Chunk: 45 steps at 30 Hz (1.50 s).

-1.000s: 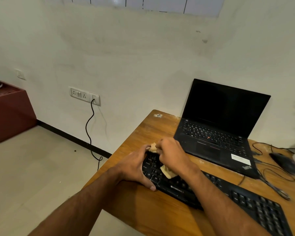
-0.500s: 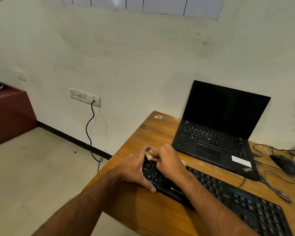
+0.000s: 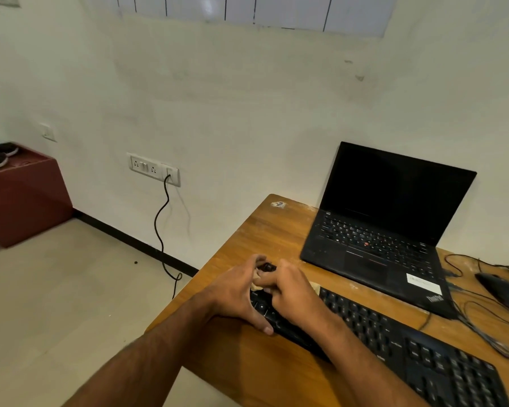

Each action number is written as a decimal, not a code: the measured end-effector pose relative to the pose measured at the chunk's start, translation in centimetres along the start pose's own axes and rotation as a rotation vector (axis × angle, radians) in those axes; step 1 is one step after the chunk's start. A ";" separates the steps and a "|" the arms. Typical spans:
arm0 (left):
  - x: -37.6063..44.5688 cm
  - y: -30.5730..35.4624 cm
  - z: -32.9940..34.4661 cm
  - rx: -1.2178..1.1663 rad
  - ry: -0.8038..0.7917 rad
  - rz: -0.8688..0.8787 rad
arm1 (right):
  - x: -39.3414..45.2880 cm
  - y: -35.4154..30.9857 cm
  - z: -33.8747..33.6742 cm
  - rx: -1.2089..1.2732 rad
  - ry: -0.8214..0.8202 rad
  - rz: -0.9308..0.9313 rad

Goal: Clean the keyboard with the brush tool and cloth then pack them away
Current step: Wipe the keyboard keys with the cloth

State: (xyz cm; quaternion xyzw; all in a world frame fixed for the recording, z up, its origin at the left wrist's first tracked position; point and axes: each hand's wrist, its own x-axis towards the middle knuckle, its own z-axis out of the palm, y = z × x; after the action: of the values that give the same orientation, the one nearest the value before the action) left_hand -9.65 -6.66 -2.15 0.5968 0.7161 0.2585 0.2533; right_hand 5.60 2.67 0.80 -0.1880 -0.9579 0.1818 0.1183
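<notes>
A long black keyboard lies slanted across the wooden desk. My left hand grips its left end, thumb on the front edge. My right hand presses a beige cloth flat onto the keys at that same end; only small bits of cloth show between the fingers and at the hand's right side. The brush tool is not in sight.
An open black laptop stands behind the keyboard, screen dark. A black mouse and tangled cables lie at the right. The desk's left edge drops to the floor; a wall socket with a hanging cord and a red-brown cabinet are farther left.
My right hand has slid with the cloth toward the keyboard's far left corner; less cloth shows now. The left hand has kept its hold on the keyboard's end.
</notes>
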 end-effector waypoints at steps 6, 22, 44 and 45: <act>0.2 -0.4 -0.1 -0.017 -0.007 -0.001 | 0.6 0.6 -2.7 0.094 -0.032 0.054; 0.1 -0.5 -0.4 -0.052 -0.065 0.018 | -0.2 -0.1 -1.4 0.049 -0.012 0.000; 0.3 -0.9 -0.1 -0.043 -0.029 0.010 | -0.9 0.5 -3.5 0.206 -0.126 -0.123; 0.3 -0.9 -0.2 -0.038 -0.031 0.022 | -0.8 0.1 -2.8 0.205 -0.109 -0.150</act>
State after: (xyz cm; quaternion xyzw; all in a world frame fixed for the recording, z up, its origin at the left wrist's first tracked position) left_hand -10.49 -6.57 -2.66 0.6037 0.7006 0.2654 0.2726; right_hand 7.15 3.29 3.19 -0.0924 -0.9506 0.2795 0.0982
